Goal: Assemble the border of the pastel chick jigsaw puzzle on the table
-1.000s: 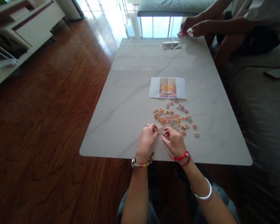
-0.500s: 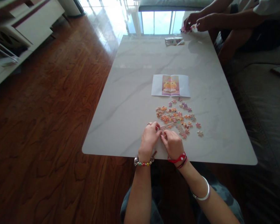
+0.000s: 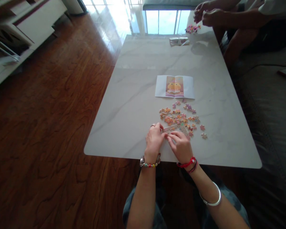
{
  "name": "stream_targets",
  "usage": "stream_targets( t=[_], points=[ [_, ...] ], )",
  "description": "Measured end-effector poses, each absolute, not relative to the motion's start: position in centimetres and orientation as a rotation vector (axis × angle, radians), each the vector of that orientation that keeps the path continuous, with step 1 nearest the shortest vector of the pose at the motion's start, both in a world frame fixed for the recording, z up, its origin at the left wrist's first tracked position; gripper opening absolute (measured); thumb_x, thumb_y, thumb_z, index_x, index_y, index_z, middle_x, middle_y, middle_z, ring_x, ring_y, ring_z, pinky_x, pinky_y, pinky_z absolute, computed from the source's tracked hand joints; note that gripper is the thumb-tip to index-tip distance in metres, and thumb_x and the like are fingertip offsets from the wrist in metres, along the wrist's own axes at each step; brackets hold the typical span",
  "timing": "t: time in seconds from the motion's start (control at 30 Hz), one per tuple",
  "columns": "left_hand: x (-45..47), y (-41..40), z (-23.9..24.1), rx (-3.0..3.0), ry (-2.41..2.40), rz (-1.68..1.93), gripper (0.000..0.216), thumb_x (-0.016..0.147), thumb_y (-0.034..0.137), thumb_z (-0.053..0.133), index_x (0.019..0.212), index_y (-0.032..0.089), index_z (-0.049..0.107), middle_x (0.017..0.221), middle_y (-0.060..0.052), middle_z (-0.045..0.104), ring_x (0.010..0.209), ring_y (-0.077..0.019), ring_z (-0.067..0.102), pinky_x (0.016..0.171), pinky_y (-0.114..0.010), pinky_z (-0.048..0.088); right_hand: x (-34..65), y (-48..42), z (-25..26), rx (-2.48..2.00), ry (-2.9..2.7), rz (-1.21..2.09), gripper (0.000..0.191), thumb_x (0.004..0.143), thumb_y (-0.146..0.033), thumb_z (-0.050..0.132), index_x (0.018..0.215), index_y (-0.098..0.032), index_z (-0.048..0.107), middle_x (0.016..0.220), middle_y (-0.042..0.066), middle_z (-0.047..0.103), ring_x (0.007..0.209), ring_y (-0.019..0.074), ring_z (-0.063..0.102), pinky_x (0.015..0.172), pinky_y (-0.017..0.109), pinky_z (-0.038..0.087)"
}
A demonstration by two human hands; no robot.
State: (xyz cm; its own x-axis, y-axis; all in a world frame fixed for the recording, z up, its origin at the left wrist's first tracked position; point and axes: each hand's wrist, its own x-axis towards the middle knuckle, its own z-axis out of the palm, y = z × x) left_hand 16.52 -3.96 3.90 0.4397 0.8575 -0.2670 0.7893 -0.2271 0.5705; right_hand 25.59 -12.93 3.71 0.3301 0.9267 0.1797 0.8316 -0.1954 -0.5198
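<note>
Your left hand (image 3: 154,140) seems to pinch the clear board (image 3: 175,128); your right hand's (image 3: 182,147) narrow grip may be empty, I can't tell. Light, stiff-looking board: hold its edges.

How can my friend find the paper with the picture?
Start at the white table. Beyond the loose pieces, but nearer than the wrapper, lies the paper. Unlike them, it is a white sheet with a yellow-and-pink picture in the middle.

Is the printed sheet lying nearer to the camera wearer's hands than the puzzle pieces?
No, the puzzle pieces lie between the printed sheet and the wearer's left hand and right hand.
</note>
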Motion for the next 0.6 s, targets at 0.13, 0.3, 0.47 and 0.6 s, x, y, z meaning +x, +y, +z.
stream_targets(
  t=[0.13,0.3,0.47,0.6],
  points=[
    [16.1,-3.3,3.9,2.000,1.266,0.162,0.010,0.074,0.024,0.054,0.082,0.018,0.058,0.082,-0.003,0.058,0.074,-0.0124,0.054,0.068,-0.024,0.042,30.7,-13.5,4.5,-2.098,-1.283,0.113,0.024,0.080,-0.027,0.043,0.080,-0.017,0.064,0.087,0.007,0.062,0.079,0.0171,0.056,0.074,0.030,0.044],
    [15.7,-2.9,3.8,1.983,1.213,0.210,0.013,0.074,0.019,0.053,0.085,0.019,0.058,0.081,-0.002,0.060,0.072,-0.0109,0.055,0.069,-0.023,0.043,35.9,-15.0,4.2,-2.250,-1.151,0.083,0.023,0.076,-0.029,0.046,0.076,-0.015,0.064,0.080,0.006,0.062,0.058,0.0129,0.053,0.061,0.027,0.044],
    [15.7,-3.0,3.9,2.029,1.306,0.261,0.011,0.074,0.022,0.053,0.083,0.018,0.057,0.082,-0.003,0.059,0.069,-0.0113,0.055,0.067,-0.024,0.043,36.6,-15.5,3.8,-2.247,-1.214,0.153,0.023,0.076,-0.030,0.046,0.077,-0.015,0.064,0.078,0.006,0.063,0.059,0.0132,0.053,0.063,0.028,0.043],
    [16.4,-2.8,5.0,2.020,1.319,0.425,0.013,0.078,0.027,0.048,0.083,0.018,0.056,0.083,-0.003,0.059,0.066,-0.0099,0.055,0.067,-0.024,0.044,36.2,-15.1,4.3,-2.134,-1.197,0.275,0.024,0.077,-0.033,0.046,0.077,-0.016,0.063,0.083,0.007,0.064,0.065,0.0147,0.056,0.063,0.027,0.045]
  ],
)
